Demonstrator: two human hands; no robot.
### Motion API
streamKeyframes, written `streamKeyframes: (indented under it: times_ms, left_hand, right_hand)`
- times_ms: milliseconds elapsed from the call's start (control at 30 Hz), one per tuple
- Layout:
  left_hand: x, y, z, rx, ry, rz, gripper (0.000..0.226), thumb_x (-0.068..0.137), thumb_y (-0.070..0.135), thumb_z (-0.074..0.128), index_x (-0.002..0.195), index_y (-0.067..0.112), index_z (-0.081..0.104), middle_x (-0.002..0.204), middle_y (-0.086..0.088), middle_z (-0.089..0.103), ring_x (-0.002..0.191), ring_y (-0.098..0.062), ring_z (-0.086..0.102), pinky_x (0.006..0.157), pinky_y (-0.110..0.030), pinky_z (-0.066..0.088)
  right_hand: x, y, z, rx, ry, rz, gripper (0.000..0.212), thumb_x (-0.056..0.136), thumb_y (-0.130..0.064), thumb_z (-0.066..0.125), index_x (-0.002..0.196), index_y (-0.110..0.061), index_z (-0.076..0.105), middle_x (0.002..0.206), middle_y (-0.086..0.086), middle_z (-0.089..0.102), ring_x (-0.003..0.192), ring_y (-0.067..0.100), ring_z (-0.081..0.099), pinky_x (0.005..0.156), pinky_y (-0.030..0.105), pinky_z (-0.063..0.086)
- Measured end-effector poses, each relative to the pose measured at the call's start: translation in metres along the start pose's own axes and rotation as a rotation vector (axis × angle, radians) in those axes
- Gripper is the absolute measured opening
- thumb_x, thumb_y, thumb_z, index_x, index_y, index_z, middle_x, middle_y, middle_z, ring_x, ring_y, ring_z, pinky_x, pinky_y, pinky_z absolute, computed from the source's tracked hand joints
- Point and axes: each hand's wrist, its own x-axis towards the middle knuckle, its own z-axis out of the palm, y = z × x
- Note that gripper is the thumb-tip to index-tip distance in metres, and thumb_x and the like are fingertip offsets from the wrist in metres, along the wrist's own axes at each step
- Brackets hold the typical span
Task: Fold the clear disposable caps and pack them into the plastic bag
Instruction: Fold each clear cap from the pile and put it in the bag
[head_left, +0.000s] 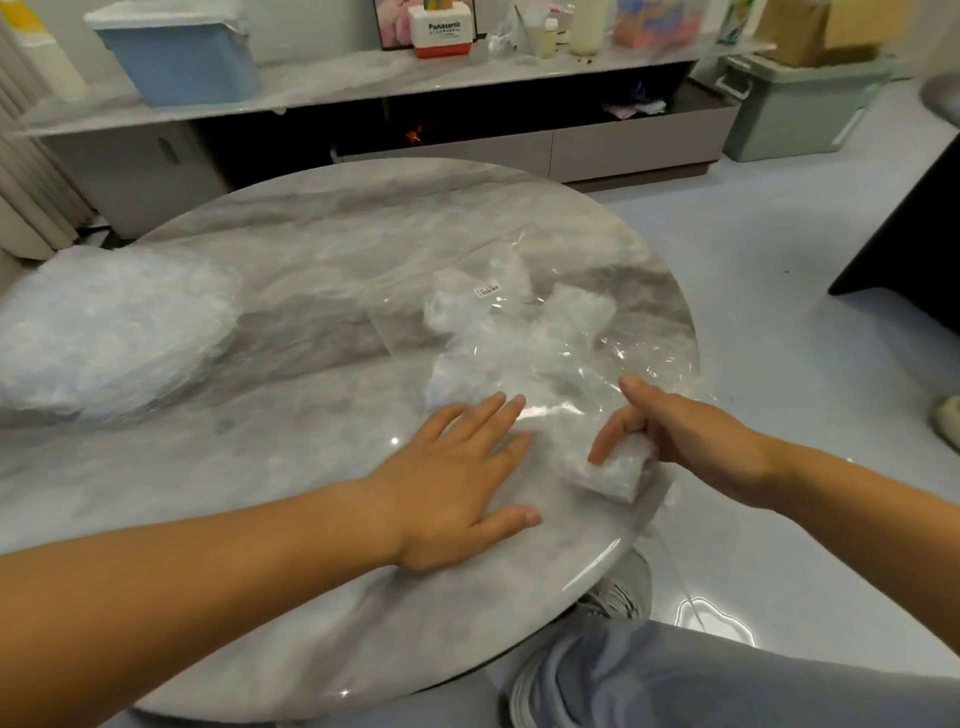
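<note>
Round marble table (291, 291): grey-veined, glossy top that fills the middle of the head view and carries all the working material.

Low cabinet (597, 150): stands along the far wall behind the table; its marble shelf is crowded with containers.

Heap of caps (104, 332): a large, loose, cloudy mound of clear disposable caps at the left edge of the table, well apart from both hands.

Plastic bag (524, 338): transparent, lying flat and crinkled on the right half of the table. Several bunched caps show through the film at its far end.

Blue box (182, 62): lidded, on the left of the cabinet shelf.

Green box (795, 104): lidded, on the floor at the right end of the cabinet.

Left hand (457, 483): palm down on the table, fingers straight and spread wide, holding nothing. The fingertips reach the near edge of the bag.

Right hand (696, 441): at the near right rim of the table, fingers curled round a folded cap, with one finger stretched out toward the bag.

Folded cap (613, 470): a small, compact white bundle under the right hand, just beside the bag's near edge. Whether it lies on the bag's film cannot be told.

Label (487, 289): small white sticker on the upper face of the bag; its print is too small to read.
</note>
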Motion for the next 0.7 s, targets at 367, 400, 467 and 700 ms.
streamKeyframes:
  times_ms: [367, 400, 467, 700]
  left_hand:
    - [0.003, 0.000, -0.004, -0.051, 0.180, 0.059, 0.086, 0.097, 0.071, 0.009, 0.161, 0.016, -0.006, 0.169, -0.001, -0.013, 0.154, -0.012, -0.015, 0.126, -0.039, -0.004]
    - [0.002, 0.000, -0.004, -0.050, 0.163, 0.070, 0.087, 0.096, 0.071, 0.008, 0.161, 0.016, -0.006, 0.169, -0.001, -0.014, 0.154, -0.011, -0.015, 0.126, -0.039, -0.006]
    - [0.001, -0.002, -0.004, -0.059, 0.122, 0.073, 0.088, 0.094, 0.073, 0.008, 0.161, 0.018, -0.007, 0.168, 0.001, -0.016, 0.154, -0.010, -0.017, 0.125, -0.038, -0.007]
    - [-0.002, -0.008, -0.003, -0.122, -0.006, 0.052, 0.092, 0.089, 0.078, 0.007, 0.161, 0.023, -0.011, 0.166, 0.009, -0.022, 0.150, -0.004, -0.026, 0.123, -0.046, -0.013]
  right_hand:
    - [0.025, -0.013, 0.021, 0.572, 0.115, 0.167, 0.083, 0.097, -0.069, 0.037, 0.109, 0.005, 0.073, 0.116, 0.019, 0.067, 0.084, 0.033, 0.066, 0.074, 0.038, 0.055]
    - [0.027, -0.016, 0.024, 0.655, 0.148, 0.169, 0.079, 0.098, -0.066, 0.039, 0.112, 0.005, 0.070, 0.120, 0.021, 0.064, 0.088, 0.035, 0.068, 0.076, 0.039, 0.057]
    - [0.032, -0.021, 0.031, 0.803, 0.251, 0.158, 0.070, 0.099, -0.061, 0.048, 0.114, 0.004, 0.067, 0.120, 0.023, 0.061, 0.092, 0.037, 0.072, 0.078, 0.041, 0.059]
    - [0.026, -0.022, 0.045, 0.991, 0.441, 0.169, 0.057, 0.099, -0.050, 0.057, 0.120, 0.003, 0.060, 0.113, 0.028, 0.067, 0.099, 0.039, 0.073, 0.091, 0.045, 0.059]
